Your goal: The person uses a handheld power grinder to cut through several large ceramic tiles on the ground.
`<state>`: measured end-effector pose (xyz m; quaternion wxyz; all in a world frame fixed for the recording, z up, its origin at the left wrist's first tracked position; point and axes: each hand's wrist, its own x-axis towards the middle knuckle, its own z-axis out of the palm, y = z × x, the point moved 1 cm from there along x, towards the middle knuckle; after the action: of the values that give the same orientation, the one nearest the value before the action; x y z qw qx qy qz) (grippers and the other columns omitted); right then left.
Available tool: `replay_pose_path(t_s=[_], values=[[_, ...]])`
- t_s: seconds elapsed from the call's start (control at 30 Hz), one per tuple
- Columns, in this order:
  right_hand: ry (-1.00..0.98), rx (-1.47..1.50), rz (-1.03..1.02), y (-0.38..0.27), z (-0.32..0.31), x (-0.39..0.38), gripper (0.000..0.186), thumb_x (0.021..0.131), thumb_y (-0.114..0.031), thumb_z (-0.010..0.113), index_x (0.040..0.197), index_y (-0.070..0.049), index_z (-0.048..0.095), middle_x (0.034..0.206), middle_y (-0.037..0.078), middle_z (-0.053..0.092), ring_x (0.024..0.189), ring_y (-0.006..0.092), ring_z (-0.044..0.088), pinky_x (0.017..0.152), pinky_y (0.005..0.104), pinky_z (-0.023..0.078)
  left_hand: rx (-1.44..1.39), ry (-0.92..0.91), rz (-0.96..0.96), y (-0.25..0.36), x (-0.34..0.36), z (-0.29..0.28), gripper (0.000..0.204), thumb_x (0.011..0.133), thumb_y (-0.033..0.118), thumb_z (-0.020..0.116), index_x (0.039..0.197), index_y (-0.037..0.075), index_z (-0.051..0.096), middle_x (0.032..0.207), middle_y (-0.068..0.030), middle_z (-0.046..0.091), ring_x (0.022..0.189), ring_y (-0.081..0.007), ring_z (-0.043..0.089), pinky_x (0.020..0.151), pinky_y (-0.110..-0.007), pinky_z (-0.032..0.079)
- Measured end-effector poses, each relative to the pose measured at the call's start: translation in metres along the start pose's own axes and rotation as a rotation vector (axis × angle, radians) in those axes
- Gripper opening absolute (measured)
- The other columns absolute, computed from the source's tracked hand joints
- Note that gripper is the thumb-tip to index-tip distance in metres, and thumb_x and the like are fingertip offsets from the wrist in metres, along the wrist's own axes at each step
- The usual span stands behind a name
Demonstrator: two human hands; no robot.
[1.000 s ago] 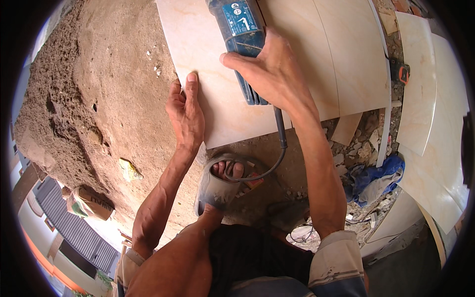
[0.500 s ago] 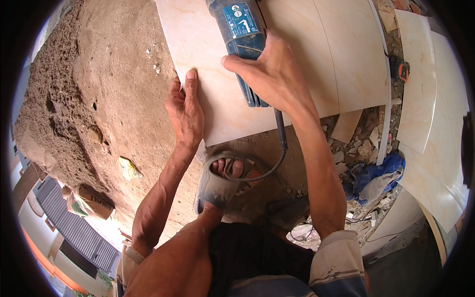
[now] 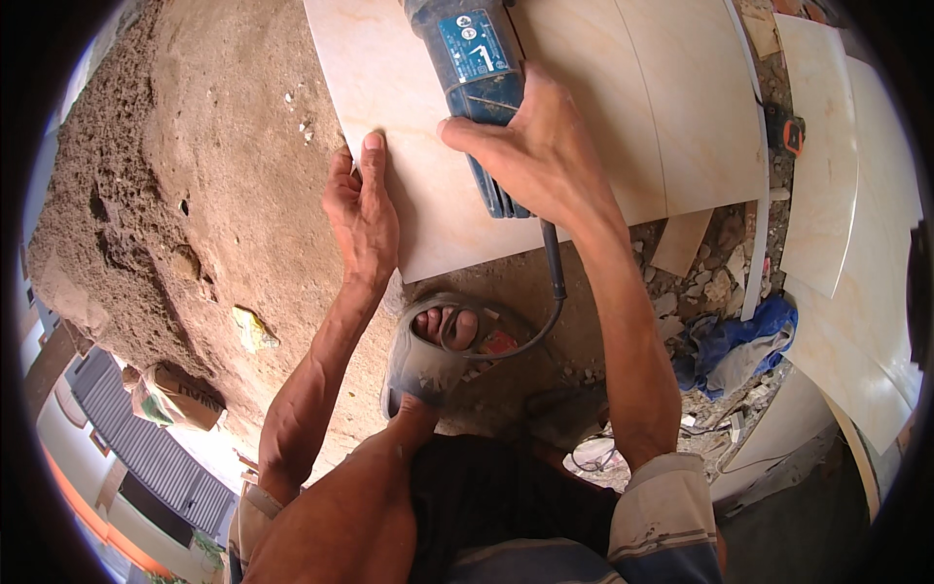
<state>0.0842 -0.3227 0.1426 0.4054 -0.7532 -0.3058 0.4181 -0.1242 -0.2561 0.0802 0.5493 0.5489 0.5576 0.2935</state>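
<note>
It was judged that the blue power tool [image 3: 477, 58], held over the pale tile [image 3: 438, 234], could be pulled aside if its cord [image 3: 554, 263] was caught by the sandalled foot [image 3: 426, 365]. The tool's rear body was wrapped by the right hand [image 3: 545, 146]; the tile's left edge was pinched by the left hand [image 3: 366, 214], thumb on top.

Crumpled blue bundle [image 3: 772, 317] on rubble [image 3: 718, 286] — yellow scrap [image 3: 251, 331] on sandy ground [image 3: 243, 195].
</note>
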Motion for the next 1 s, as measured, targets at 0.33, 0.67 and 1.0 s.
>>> replay_pose_path(t_s=[0.33, 0.67, 1.0], values=[[0.002, 0.0, 0.009, -0.001, -0.001, -0.003, 0.058, 0.075, -0.033, 0.083, 0.106, 0.011, 0.061, 0.086, 0.023, 0.071, 0.077, 0.0315, 0.074, 0.074, 0.0435, 0.06, -0.006, 0.003, -0.017, 0.006, -0.002, 0.004, 0.046, 0.109, 0.045, 0.067, 0.116, -0.001, 0.065, 0.094, -0.0019, 0.067, 0.081, -0.0055, 0.055, 0.07, -0.022, 0.046], [-0.013, 0.025, 0.047, -0.001, -0.001, -0.012, 0.057, 0.076, -0.03, 0.081, 0.108, 0.011, 0.059, 0.084, 0.021, 0.07, 0.075, 0.0291, 0.073, 0.068, 0.0433, 0.06, 0.03, -0.028, -0.026, -0.002, 0.001, -0.003, 0.057, 0.107, 0.048, 0.069, 0.125, -0.005, 0.065, 0.103, -0.0088, 0.073, 0.087, -0.0093, 0.065, 0.073, -0.024, 0.054], [0.012, 0.008, 0.028, 0.001, -0.002, -0.022, 0.055, 0.076, -0.029, 0.08, 0.106, 0.013, 0.06, 0.083, 0.023, 0.071, 0.075, 0.0311, 0.074, 0.069, 0.0438, 0.06, 0.035, -0.02, -0.008, 0.002, 0.0, -0.002, 0.054, 0.108, 0.047, 0.069, 0.123, -0.005, 0.065, 0.098, -0.0061, 0.073, 0.079, -0.0067, 0.062, 0.066, -0.022, 0.051]])
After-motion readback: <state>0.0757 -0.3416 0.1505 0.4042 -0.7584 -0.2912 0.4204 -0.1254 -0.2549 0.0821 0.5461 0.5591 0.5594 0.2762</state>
